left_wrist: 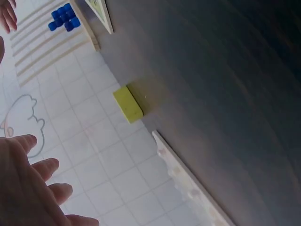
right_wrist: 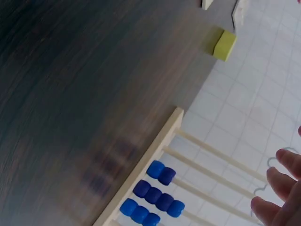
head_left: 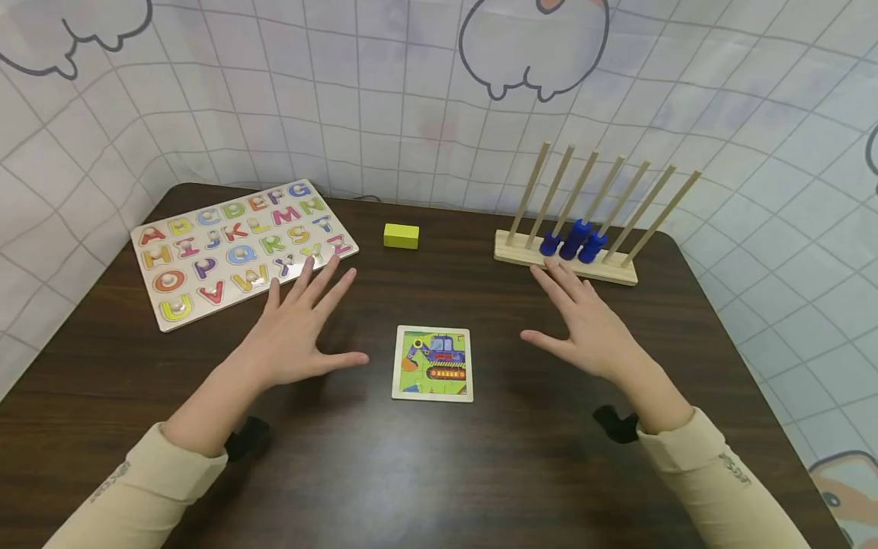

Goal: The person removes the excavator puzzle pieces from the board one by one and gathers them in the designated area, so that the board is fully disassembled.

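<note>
Both hands hover over the dark table with fingers spread, holding nothing. The left hand (head_left: 288, 339) is nearest the wooden alphabet board (head_left: 222, 303), whose coloured letter pieces sit in rows at the left. Its fingertips overlap the board's lower right edge in the head view. Between the hands lies a small square jigsaw puzzle (head_left: 434, 364) with a picture of a blue digger. The right hand (head_left: 590, 328) is nearest the wooden peg rack (head_left: 565, 259), where blue beads (head_left: 575, 239) sit on three of the upright rods. Whether its fingertips touch the rack's base, I cannot tell.
A yellow block (head_left: 401, 236) stands near the table's back edge, between the alphabet board and the rack. A white cloth (head_left: 411, 152) with a grid pattern and cartoon animals hangs behind and around the table (head_left: 425, 473).
</note>
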A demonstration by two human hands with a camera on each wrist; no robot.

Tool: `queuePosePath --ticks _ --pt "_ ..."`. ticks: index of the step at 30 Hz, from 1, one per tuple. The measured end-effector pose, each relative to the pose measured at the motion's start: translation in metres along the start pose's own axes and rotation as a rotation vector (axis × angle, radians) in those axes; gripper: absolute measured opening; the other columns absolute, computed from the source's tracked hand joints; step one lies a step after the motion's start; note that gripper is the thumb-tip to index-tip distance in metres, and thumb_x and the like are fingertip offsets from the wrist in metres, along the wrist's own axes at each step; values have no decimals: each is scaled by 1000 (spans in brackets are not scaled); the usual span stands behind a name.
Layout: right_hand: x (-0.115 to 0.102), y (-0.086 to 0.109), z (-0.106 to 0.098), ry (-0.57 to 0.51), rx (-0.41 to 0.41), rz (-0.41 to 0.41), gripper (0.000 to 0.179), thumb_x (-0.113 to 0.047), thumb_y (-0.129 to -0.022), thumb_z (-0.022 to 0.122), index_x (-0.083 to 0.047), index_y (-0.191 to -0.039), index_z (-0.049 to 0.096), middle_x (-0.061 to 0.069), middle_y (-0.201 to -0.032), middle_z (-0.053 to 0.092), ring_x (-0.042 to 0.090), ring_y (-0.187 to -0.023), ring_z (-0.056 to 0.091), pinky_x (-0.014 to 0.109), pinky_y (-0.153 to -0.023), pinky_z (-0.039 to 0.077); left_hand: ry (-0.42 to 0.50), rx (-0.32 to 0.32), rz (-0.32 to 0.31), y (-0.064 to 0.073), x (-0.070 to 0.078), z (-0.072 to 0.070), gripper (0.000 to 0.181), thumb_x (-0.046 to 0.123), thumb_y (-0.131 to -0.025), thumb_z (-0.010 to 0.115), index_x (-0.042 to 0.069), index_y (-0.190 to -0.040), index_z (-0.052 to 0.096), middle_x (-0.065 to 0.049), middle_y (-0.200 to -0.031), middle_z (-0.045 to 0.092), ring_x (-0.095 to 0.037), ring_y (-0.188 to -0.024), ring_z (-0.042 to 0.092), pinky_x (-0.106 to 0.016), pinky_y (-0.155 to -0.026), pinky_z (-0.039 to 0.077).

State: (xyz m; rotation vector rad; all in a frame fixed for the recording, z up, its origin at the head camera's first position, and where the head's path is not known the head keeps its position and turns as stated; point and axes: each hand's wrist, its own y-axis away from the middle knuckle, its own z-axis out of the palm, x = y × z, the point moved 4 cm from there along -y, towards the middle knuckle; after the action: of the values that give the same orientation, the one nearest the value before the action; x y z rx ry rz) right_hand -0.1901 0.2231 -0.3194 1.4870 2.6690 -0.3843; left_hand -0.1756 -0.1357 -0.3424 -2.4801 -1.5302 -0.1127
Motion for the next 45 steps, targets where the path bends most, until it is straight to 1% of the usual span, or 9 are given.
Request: queuePosePath --ticks 4,9,14,16,22,32,37,42,45 --pt "-4 -3 3 -24 -6 -18 85 -51 -81 61 -18 -147 18 7 -152 14 28 -137 14 55 -105 18 38 -18 1 -1 3 6 107 81 -67 47 28 -148 1 1 -153 -5 -30 -138 -5 -69 -97 9" --pt "-8 -8 8 -45 -44 -12 84 -53 -83 58 -20 -148 15 8 -151 15 30 -137 17 52 -106 18 99 -37 2 -2 6 12 109 80 -66 48 25 -148 1 -1 -154 -3 -31 -138 -4 -69 -98 9" --pt "-13 -11 14 -68 -80 12 84 -55 -83 56 -23 -148 13 5 -152 15 29 -136 17 53 -98 31 138 -42 2 -2 10 17 109 79 -67 50 26 -148 1 -2 -154 -1 -31 -138 -2 -68 -98 9" --pt "-16 -13 15 -80 -87 17 84 -56 -82 57 -24 -148 14 6 -152 16 29 -136 18 53 -96 34 155 -39 5 -2 12 18 109 78 -67 50 25 -148 1 -2 -154 0 -32 -138 0 -68 -98 10" --pt "-22 -17 21 -99 -94 8 83 -56 -82 57 -22 -147 18 7 -151 19 29 -135 22 51 -99 32 200 -50 8 -3 17 23 108 78 -68 50 26 -148 1 -1 -154 1 -31 -138 2 -67 -99 11" --pt "-31 -23 32 -124 -119 0 81 -56 -83 55 -21 -147 20 9 -148 25 28 -131 31 50 -98 34 272 -76 0 -4 23 34 108 79 -67 50 26 -148 1 -2 -153 3 -31 -138 6 -64 -100 16" --pt "-36 -27 37 -132 -123 -14 79 -55 -83 56 -22 -146 22 8 -146 29 27 -129 35 47 -98 35 319 -92 -8 -5 26 39 106 78 -68 50 27 -148 3 -1 -153 3 -27 -139 3 -63 -101 16" --pt "-40 -29 44 -142 -146 -18 78 -54 -83 56 -22 -146 23 7 -146 30 26 -129 35 47 -98 35 372 -120 -9 -8 30 43 104 74 -69 54 28 -148 4 0 -153 3 -29 -139 4 -64 -101 15" --pt "-43 -31 48 -150 -153 -26 78 -54 -83 56 -22 -146 24 7 -145 32 26 -128 36 46 -98 36 411 -137 -9 -9 32 46 104 69 -70 59 24 -148 8 -3 -153 6 -31 -138 5 -64 -100 14"
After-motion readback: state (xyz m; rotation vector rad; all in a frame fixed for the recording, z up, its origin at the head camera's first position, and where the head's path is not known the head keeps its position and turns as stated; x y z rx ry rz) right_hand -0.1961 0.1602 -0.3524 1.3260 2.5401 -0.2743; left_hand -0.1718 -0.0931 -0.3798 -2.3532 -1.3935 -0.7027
